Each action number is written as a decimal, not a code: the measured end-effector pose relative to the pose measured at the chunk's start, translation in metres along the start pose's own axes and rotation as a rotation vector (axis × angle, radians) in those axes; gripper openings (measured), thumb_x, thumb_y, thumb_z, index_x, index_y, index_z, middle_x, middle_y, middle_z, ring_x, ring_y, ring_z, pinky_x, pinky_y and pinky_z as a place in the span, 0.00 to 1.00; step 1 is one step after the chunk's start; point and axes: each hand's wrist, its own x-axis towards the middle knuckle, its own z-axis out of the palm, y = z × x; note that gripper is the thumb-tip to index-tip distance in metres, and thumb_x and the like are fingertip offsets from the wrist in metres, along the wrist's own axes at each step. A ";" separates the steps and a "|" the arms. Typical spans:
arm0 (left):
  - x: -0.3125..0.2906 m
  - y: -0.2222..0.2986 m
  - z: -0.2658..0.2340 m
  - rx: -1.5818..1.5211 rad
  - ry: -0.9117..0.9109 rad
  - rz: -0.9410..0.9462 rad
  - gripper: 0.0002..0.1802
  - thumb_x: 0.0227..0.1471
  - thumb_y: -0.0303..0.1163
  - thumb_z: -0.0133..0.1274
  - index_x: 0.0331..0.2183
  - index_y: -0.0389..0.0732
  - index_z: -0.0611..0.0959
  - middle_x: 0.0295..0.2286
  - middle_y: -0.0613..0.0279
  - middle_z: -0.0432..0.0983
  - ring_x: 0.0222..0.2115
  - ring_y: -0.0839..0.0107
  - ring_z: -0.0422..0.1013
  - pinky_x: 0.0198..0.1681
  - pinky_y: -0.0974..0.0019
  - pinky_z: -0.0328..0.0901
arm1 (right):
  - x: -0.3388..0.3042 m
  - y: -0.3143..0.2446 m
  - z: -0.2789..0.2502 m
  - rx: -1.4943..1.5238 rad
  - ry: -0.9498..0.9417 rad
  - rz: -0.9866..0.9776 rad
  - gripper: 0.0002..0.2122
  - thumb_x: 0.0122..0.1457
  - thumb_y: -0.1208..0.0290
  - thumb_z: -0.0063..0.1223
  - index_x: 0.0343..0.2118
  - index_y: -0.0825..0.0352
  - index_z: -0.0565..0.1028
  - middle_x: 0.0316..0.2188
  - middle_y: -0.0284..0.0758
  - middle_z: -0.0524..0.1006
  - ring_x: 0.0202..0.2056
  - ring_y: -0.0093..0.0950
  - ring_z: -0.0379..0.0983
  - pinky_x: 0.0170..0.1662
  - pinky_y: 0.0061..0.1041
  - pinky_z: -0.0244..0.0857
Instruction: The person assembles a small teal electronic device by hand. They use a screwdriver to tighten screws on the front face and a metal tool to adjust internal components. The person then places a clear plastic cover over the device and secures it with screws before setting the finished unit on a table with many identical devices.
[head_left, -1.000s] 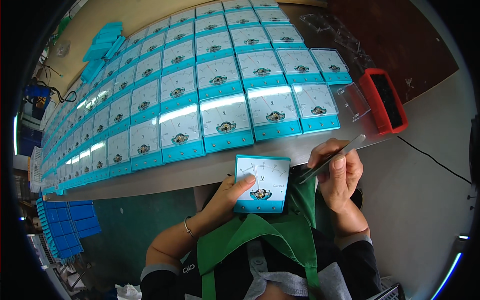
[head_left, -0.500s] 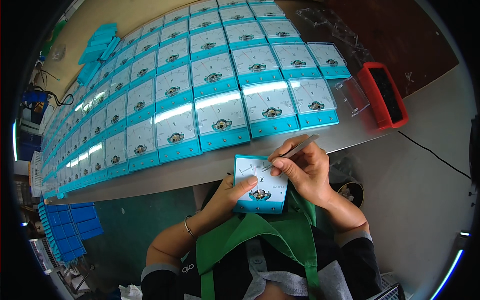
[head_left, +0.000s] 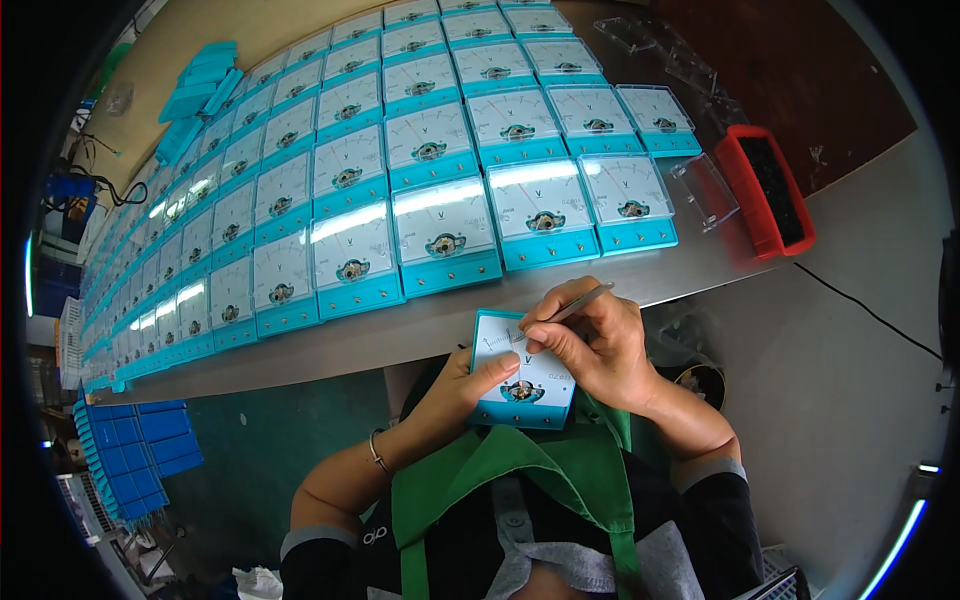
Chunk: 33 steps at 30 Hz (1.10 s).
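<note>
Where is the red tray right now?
In the head view, the red tray sits at the table's right end, just right of a clear cover and the nearest meter row.

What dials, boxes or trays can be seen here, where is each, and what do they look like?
Held meter: between left hand and right hand, white dial face, teal base.
Meter rows: across the table, same square white-and-teal panels.
Red tray: table's right end, oblong, dark inside.
Clear covers: beside the tray, transparent.
</note>
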 end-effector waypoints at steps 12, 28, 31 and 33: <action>-0.003 0.001 0.004 -0.027 0.029 0.015 0.21 0.54 0.43 0.47 0.41 0.35 0.74 0.33 0.61 0.74 0.32 0.77 0.70 0.35 0.73 0.65 | -0.007 0.001 -0.002 0.076 0.088 0.061 0.06 0.52 0.80 0.53 0.28 0.73 0.67 0.27 0.37 0.74 0.25 0.23 0.74 0.26 0.19 0.69; -0.002 0.001 0.000 0.021 -0.012 0.006 0.20 0.53 0.41 0.47 0.41 0.36 0.73 0.33 0.62 0.73 0.33 0.78 0.70 0.36 0.73 0.65 | -0.012 0.002 0.002 -0.066 -0.005 -0.034 0.07 0.53 0.81 0.52 0.32 0.73 0.66 0.27 0.41 0.75 0.26 0.23 0.75 0.29 0.19 0.71; -0.002 0.002 0.000 0.019 -0.032 -0.011 0.18 0.53 0.40 0.47 0.41 0.38 0.72 0.34 0.64 0.73 0.34 0.79 0.69 0.37 0.73 0.65 | -0.011 0.000 0.003 -0.102 -0.019 -0.034 0.07 0.53 0.81 0.52 0.32 0.73 0.66 0.27 0.41 0.75 0.26 0.23 0.74 0.29 0.19 0.71; -0.002 0.003 -0.001 0.019 -0.035 -0.013 0.18 0.53 0.40 0.47 0.41 0.38 0.73 0.34 0.64 0.73 0.34 0.79 0.69 0.37 0.73 0.65 | -0.011 0.001 0.002 -0.101 -0.021 -0.044 0.07 0.53 0.81 0.52 0.31 0.73 0.66 0.26 0.41 0.75 0.26 0.23 0.74 0.29 0.20 0.71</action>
